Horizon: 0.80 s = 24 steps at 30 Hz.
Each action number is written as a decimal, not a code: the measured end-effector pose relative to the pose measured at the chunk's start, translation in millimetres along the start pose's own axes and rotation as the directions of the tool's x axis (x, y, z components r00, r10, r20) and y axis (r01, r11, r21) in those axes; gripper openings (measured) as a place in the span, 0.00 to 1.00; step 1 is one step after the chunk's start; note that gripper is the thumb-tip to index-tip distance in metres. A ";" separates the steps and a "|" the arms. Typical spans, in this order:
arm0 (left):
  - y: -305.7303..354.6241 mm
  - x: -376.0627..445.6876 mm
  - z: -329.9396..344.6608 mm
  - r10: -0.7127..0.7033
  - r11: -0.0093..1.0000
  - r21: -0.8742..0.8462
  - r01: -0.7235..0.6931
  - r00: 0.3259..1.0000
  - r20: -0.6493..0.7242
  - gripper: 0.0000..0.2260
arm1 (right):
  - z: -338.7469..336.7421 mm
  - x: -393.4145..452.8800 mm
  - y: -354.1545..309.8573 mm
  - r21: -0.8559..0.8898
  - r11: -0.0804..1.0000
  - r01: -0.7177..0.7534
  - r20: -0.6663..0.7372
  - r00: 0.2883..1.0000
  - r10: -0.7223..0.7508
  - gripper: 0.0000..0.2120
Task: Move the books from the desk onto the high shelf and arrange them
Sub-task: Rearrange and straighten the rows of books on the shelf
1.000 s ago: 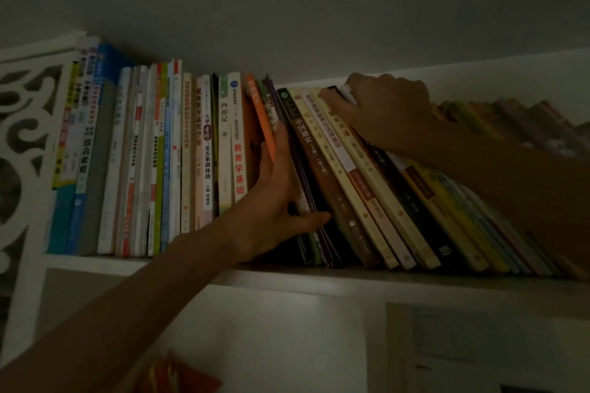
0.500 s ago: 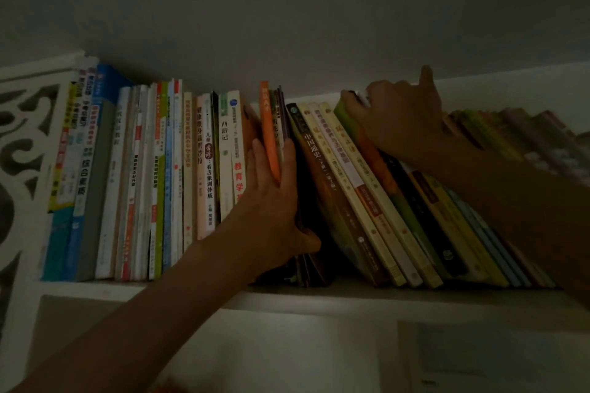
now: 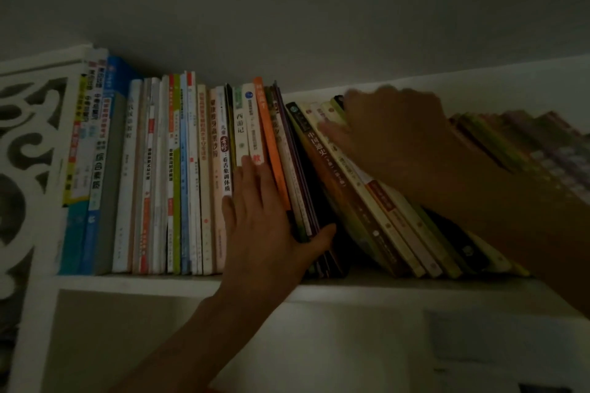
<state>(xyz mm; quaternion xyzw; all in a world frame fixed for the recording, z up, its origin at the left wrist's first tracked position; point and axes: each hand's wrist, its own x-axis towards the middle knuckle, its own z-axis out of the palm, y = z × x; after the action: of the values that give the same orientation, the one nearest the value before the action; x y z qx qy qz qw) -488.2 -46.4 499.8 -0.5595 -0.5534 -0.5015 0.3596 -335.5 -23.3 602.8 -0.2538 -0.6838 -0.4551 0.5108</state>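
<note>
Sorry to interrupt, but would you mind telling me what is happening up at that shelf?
A person is tidying books on a high white shelf in dim light. The left hand lies flat against the spines of the upright books, its thumb hooked round the orange book and the thin ones beside it. The right hand, blurred, presses on the tops of the leaning books further right, which tilt to the left. No book is being carried.

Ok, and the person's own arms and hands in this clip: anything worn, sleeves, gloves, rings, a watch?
Both hands are bare: no gloves on the left hand or the right hand. Both forearms show without sleeves as far as the frame reaches. No watch or bracelet is visible. The light is dim and the right hand blurred, so rings cannot be ruled out.
</note>
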 end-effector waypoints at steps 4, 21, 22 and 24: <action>-3.8 2.5 5.8 0.009 1.000 0.006 -0.009 1.000 0.001 0.49 | 11.4 -24.2 -20.4 -0.088 0.995 -0.056 0.196 0.978 0.072 0.10; -6.9 5.7 10.1 0.022 1.000 0.014 -0.022 1.000 -0.016 0.50 | 45.6 -53.8 -10.7 -0.092 0.956 -0.278 -0.062 0.960 0.273 0.34; -7.6 7.8 9.4 0.038 0.999 0.018 -0.037 0.999 -0.019 0.50 | 47.2 -53.0 -9.6 -0.103 0.956 -0.275 -0.029 0.961 0.273 0.34; -8.2 14.4 4.5 0.078 0.996 0.037 -0.077 0.997 -0.012 0.51 | 46.4 -51.4 -9.1 -0.093 0.954 -0.283 0.013 0.958 0.286 0.34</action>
<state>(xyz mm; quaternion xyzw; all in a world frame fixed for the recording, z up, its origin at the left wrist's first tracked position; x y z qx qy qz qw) -497.2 -37.4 511.3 -0.5704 -0.5378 -0.4810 0.3925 -346.6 19.5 548.7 -0.3785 -0.6255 -0.4039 0.5498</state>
